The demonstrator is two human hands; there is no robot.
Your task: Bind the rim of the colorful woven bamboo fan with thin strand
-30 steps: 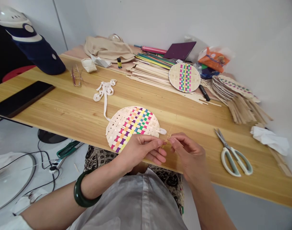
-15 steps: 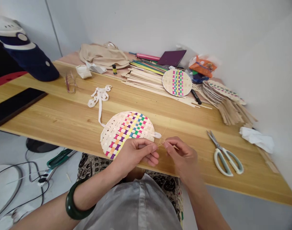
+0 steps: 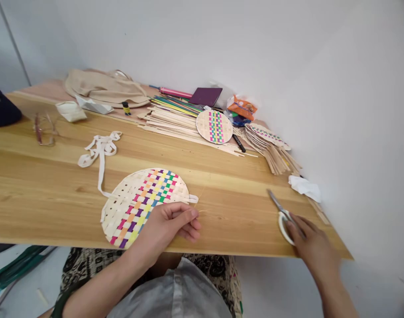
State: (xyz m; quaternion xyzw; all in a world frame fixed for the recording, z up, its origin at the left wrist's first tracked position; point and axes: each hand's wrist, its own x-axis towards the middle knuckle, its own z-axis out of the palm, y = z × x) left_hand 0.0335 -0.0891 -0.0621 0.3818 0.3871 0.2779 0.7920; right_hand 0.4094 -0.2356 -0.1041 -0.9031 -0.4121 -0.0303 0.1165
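A round woven fan piece [image 3: 132, 198], pale with bands of pink, orange, purple, yellow, blue and green, lies at the table's front edge. My left hand [image 3: 175, 223] is over its lower right part, thumb and forefinger pinching a fine yellowish thread [image 3: 202, 191], hard to make out. White ribbon [image 3: 101, 152] runs from the piece's left rim to a loose heap, and a short white loop [image 3: 193, 199] sticks out on the right. Far to the right, my right hand [image 3: 316, 245] is closed over the handles of the scissors [image 3: 284, 225], whose blades point away from me.
Pale strips [image 3: 170, 123], a finished-looking woven disc [image 3: 215, 127], a black marker [image 3: 239, 143] and a stack of fans [image 3: 269, 145] lie along the back. Crumpled tissue [image 3: 304, 187] sits beyond the scissors. Glasses [image 3: 44, 130] and a beige bag [image 3: 104, 88] are at left.
My right hand has let go of the thread and moved right onto the scissors. My left hand keeps its pinch. The view has turned to the right.
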